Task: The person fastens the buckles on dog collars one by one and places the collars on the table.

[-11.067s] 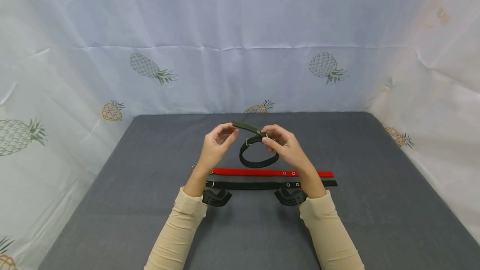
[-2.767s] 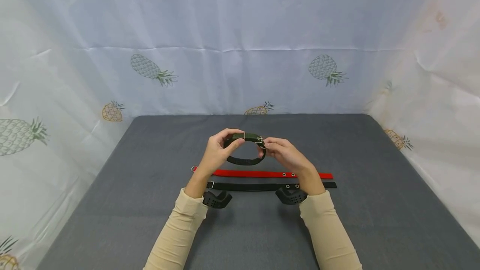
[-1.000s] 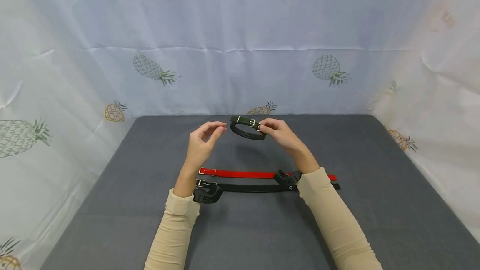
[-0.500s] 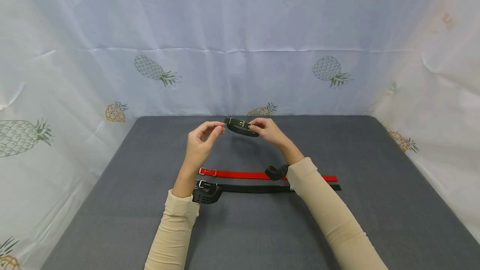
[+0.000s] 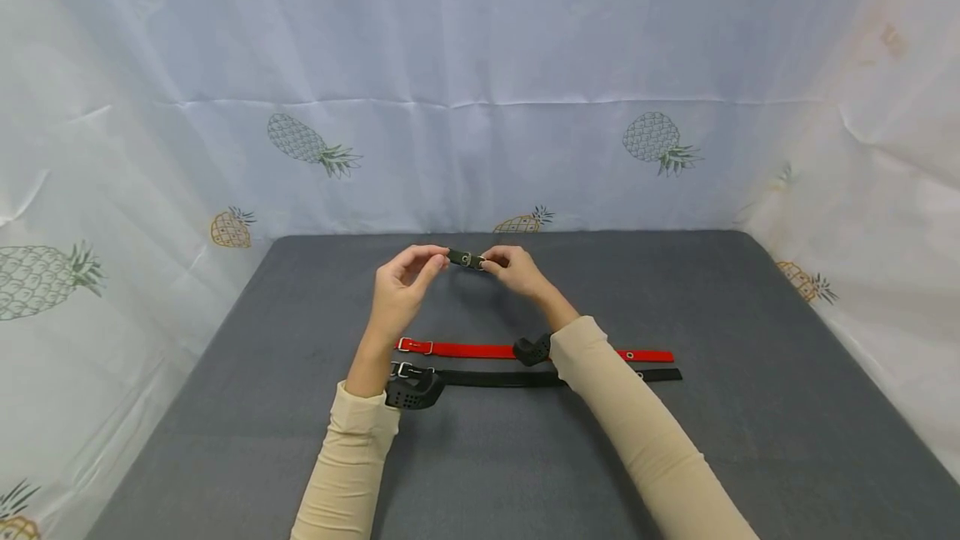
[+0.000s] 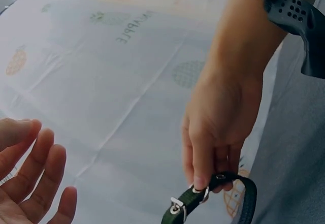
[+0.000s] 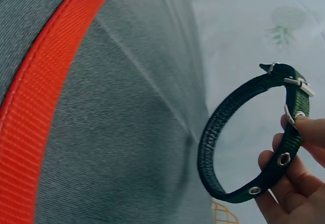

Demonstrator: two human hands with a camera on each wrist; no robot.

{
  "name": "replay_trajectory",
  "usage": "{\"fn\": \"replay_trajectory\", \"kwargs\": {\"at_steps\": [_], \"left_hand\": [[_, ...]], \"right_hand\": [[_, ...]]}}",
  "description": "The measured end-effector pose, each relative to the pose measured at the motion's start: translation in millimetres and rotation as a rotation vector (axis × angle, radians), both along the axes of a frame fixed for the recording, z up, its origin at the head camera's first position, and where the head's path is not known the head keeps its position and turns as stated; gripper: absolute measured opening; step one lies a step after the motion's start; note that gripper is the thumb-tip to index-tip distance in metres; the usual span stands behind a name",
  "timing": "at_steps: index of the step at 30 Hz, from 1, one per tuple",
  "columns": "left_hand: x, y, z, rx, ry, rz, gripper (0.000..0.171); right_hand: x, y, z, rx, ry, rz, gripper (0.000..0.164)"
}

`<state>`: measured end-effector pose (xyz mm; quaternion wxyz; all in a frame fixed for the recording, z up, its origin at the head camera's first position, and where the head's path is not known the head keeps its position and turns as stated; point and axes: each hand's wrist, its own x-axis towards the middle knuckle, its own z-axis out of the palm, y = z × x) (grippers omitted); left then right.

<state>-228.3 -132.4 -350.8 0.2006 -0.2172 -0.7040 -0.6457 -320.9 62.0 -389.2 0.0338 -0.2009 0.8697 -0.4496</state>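
Observation:
A dark green buckled collar (image 5: 461,258), closed into a loop, hangs above the far part of the table. My right hand (image 5: 516,270) pinches it beside the buckle. In the right wrist view the collar (image 7: 207,155) shows as a round ring with metal eyelets, thumb on one face and fingers behind it. My left hand (image 5: 399,288) is raised at the loop's left side, fingers loosely bent. The left wrist view shows those left-hand fingers (image 6: 38,176) apart from the collar (image 6: 190,199), holding nothing.
On the grey table (image 5: 300,440) a red collar (image 5: 472,350) lies stretched out, with a black collar (image 5: 495,378) parallel on the near side. Both are partly covered by my forearms and the black wrist mounts (image 5: 415,391). A white pineapple-print curtain (image 5: 480,157) stands behind.
Earlier both hands worked the strap through the buckle and keeper. Since then my left hand has let go, and my right hand has carried the closed green collar leftward, turning it.

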Motion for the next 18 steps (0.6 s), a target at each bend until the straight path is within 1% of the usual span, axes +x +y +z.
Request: {"fn": "replay_trajectory", "kwargs": {"at_steps": [5, 10, 13, 18], "left_hand": [[-0.5, 0.2, -0.8, 0.005, 0.002, 0.005, 0.018], [-0.9, 0.7, -0.8, -0.006, 0.009, -0.008, 0.019], [-1.0, 1.0, -0.8, -0.010, 0.008, -0.007, 0.018], [-0.8, -0.2, -0.7, -0.009, 0.003, 0.010, 0.019]], "right_hand": [[-3.5, -6.5, -9.0, 0.032, 0.049, -0.045, 0.023], [-4.5, -12.4, -14.8, 0.070, 0.089, -0.064, 0.022], [-3.0, -15.1, -17.0, 0.099, 0.091, -0.058, 0.023], [-0.4, -19.4, -18.9, 0.125, 0.070, -0.042, 0.025]]}}
